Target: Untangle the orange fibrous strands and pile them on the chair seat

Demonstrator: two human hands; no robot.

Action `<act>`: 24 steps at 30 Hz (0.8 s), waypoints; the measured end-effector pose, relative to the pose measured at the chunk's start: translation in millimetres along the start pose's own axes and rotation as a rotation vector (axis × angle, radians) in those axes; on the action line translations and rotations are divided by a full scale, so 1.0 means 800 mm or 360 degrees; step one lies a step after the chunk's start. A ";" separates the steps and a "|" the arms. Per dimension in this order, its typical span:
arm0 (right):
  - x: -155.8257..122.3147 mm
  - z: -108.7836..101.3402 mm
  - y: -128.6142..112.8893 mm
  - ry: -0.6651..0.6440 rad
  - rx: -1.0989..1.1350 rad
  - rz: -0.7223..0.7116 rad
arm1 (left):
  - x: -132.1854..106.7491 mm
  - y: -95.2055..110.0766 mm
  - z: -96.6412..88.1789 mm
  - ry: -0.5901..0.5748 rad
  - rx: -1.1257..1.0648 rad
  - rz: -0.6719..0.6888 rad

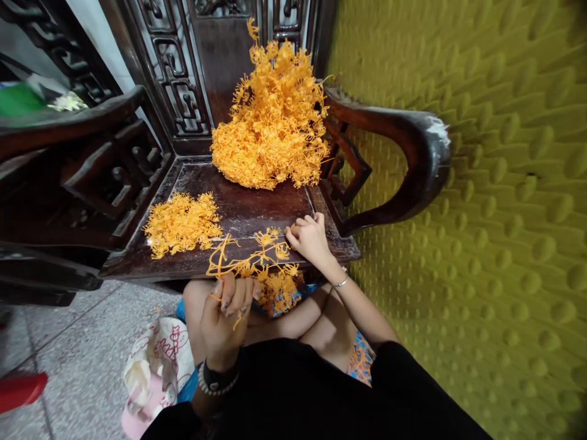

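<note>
My left hand (pixel 229 305) is closed on the thin stems of an orange plastic flower sprig (pixel 250 266), and a loose strand end sticks out below the fingers. The sprig stretches right, its branching stems tipped with small spidery heads. At its far end my right hand (pixel 309 237) rests by the front of the wooden chair seat (pixel 247 208), fingers curled; what they pinch is hidden. A tall heap of orange flower pieces (pixel 273 122) stands at the back of the seat. A smaller, low pile (pixel 183 225) lies front left. More orange pieces (pixel 277 290) hang over my lap.
Carved dark armrests flank the seat, the right one (pixel 413 153) curving outward beside a textured yellow-green surface (pixel 504 244). On the speckled floor at left are a printed bag (pixel 169 348), a pink item (pixel 142 406) and a red object (pixel 22 391).
</note>
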State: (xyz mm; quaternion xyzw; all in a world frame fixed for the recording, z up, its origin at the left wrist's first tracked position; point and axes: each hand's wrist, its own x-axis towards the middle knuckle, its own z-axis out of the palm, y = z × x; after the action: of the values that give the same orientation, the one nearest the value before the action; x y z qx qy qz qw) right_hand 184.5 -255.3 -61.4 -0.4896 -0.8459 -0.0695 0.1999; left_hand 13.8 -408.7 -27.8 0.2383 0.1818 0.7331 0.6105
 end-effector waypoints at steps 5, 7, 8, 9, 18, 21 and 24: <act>0.002 -0.003 0.002 0.0033 -0.0034 0.0005 | 0.004 0.002 -0.001 -0.0050 -0.0045 -0.0008; 0.002 -0.003 0.000 0.0039 -0.0058 -0.0045 | 0.005 0.002 -0.002 -0.0095 -0.0074 -0.0011; 0.002 -0.004 -0.001 0.0045 -0.0059 -0.0058 | 0.005 0.002 -0.002 -0.0118 -0.0087 -0.0004; 0.001 -0.004 -0.001 0.0055 -0.0053 -0.0058 | 0.006 0.002 -0.002 -0.0132 -0.0092 0.0003; -0.001 -0.004 0.007 0.0075 0.0058 0.0008 | 0.005 0.000 -0.005 -0.0154 -0.0067 -0.0043; 0.000 -0.005 0.008 0.0089 0.0108 0.0055 | 0.005 0.001 -0.005 -0.0261 -0.0161 -0.0088; -0.005 -0.019 0.003 0.0129 0.0595 0.0158 | 0.007 0.004 -0.006 -0.0407 -0.0284 -0.0140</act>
State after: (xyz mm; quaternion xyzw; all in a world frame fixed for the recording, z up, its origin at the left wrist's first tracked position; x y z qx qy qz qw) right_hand 192.6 -262.1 -49.5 -0.4818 -0.8102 0.0789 0.3245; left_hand 7.8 -403.8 -29.7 0.2664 0.0471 0.6826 0.6789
